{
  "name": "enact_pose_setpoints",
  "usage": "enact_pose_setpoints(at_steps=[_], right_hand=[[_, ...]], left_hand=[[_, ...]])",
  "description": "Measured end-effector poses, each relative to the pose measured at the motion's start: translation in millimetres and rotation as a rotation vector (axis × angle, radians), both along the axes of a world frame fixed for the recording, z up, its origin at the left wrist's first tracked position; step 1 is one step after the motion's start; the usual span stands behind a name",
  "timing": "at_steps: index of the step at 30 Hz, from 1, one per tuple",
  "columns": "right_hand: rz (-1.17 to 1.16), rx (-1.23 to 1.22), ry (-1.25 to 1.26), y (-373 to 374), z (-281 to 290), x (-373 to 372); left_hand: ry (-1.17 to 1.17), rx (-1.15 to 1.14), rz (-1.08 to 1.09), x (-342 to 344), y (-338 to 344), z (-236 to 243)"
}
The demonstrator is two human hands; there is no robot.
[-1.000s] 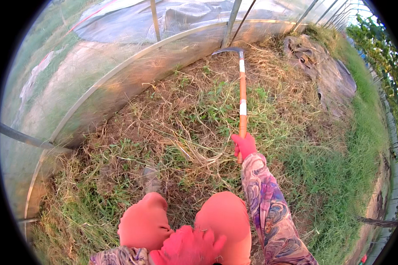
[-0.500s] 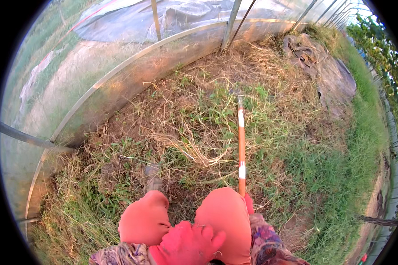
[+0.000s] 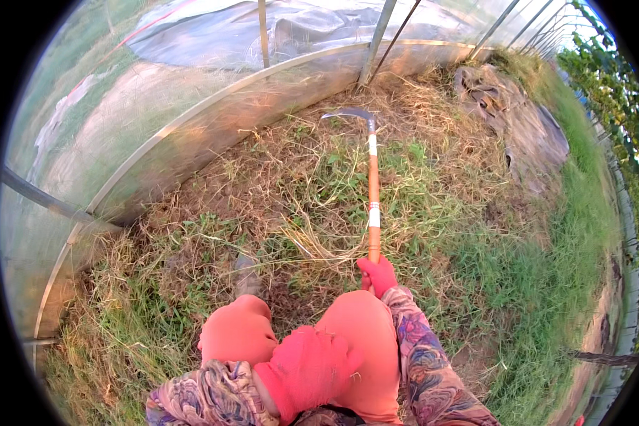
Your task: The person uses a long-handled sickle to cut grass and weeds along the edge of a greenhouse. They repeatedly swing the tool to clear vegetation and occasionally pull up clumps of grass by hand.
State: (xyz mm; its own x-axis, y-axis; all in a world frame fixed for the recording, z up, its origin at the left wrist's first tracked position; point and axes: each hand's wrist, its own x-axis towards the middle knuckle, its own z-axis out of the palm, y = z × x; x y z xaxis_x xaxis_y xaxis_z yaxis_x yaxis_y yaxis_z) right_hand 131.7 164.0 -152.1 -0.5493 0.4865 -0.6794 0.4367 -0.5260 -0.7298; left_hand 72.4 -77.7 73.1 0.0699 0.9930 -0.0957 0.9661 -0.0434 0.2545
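We found the sickle (image 3: 373,167) just right of centre, extended away from the body over the weedy ground. The right hand (image 3: 378,275), in a red glove, was wrapped around the lower end of its orange-brown handle, fingers pressed together on the wood; the handle carried two white bands. The curved blade (image 3: 360,113) sat at the far end, its tip toward the left. We could not tell whether it touched the ground.

We saw the left hand (image 3: 309,373), also red-gloved, lying against the inner side of the right knee (image 3: 362,341). We could not tell whether its fingers were spread or pressed together. Both sleeves (image 3: 422,348) bore a swirled, multicoloured pattern. We made out a grey shoe (image 3: 246,275) beyond the left knee (image 3: 238,330).

Around the handle we noted dry straw (image 3: 319,245) mixed with green weeds (image 3: 337,174). Clear plastic sheeting (image 3: 213,135) walled the left and far sides, with a metal post (image 3: 378,42) standing beyond the blade. At upper right we recorded a crumpled dark sheet (image 3: 532,131) on the ground, beside a strip of green grass (image 3: 575,206), and leafy vines (image 3: 610,78) farther right
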Motion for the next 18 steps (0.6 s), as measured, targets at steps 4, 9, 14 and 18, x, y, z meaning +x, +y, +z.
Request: enact_pose_setpoints(at_steps=[4, 9, 14, 18], right_hand=[[0.271, 0.278, -0.175, -12.4, -33.8, 39.2], [0.103, 0.272, -0.211, -90.7, -19.7, 173.9], [-0.102, 0.257, -0.157, -59.9, 24.9, 159.6], [-0.271, 0.219, 0.033, 6.1, 24.8, 74.7]], left_hand=[[-0.041, -0.013, 0.021, -3.0, 3.9, -2.5], [-0.092, -0.045, 0.035, -0.5, -3.5, 5.1], [-0.081, -0.086, -0.027, 6.1, 9.6, 3.4], [-0.068, -0.097, -0.021, 3.8, 21.1, -1.3]])
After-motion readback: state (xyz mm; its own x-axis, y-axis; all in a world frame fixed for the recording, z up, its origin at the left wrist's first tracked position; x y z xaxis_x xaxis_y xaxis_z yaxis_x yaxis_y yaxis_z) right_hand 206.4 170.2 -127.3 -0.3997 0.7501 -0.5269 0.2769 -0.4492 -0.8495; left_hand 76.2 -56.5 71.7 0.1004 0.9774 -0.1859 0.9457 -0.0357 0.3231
